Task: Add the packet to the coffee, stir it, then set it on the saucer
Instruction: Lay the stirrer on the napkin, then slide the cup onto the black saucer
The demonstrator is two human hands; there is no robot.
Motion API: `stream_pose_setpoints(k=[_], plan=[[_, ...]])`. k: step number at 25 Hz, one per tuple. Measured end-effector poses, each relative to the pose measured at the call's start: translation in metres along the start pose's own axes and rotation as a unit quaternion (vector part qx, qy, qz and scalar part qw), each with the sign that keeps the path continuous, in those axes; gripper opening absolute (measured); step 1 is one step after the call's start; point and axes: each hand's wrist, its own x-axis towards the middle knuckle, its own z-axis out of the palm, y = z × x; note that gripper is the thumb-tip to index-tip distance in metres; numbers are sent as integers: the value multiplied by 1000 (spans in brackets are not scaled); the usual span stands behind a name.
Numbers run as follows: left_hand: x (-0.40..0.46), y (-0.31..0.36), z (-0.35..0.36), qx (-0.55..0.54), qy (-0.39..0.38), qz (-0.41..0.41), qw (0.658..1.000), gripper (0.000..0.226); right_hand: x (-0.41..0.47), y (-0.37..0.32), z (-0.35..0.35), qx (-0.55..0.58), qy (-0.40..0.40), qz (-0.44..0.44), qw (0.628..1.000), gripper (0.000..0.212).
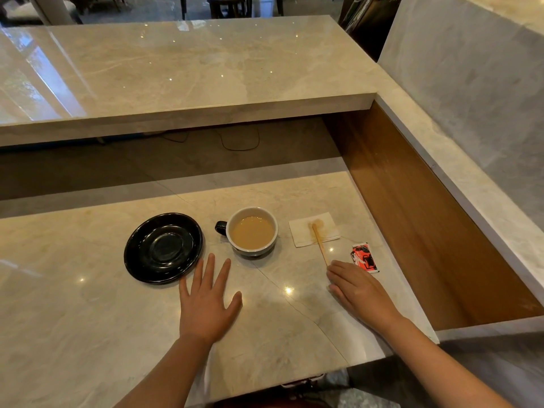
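Note:
A cup of milky coffee with a dark handle pointing left stands on the marble counter. To its left lies an empty black saucer. A wooden stir stick rests with its wet end on a stained white napkin to the right of the cup. A red and white packet lies further right. My left hand lies flat, fingers spread, just below the saucer and cup. My right hand rests palm down beside the packet and the stick's near end, holding nothing.
A raised marble ledge overhangs the back of the counter. A wooden side panel and a marble wall close off the right. The counter's front edge runs just below my forearms.

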Motion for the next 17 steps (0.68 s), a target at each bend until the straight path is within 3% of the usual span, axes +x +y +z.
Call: stream_pose_setpoints(k=[3,8,11,13,17], plan=[[0,0,1,-2,3,-2,1000,72,8,-3,-4,16,4,6,1000,20],[0,0,1,-6,9,-1,1000,71,54,-29,-15,9,82,7,997,25],[0,-1,2,-13,11,-1,1000,70,92,-54,-24,12,87,-3,996,32],[0,-1,3,-17,13,2,1000,71,115,-70,-27,21,60,7,998,41],[0,-2,4,-24,18,5,1000,71,152,-91,-16,19,-86,73,993,74]])
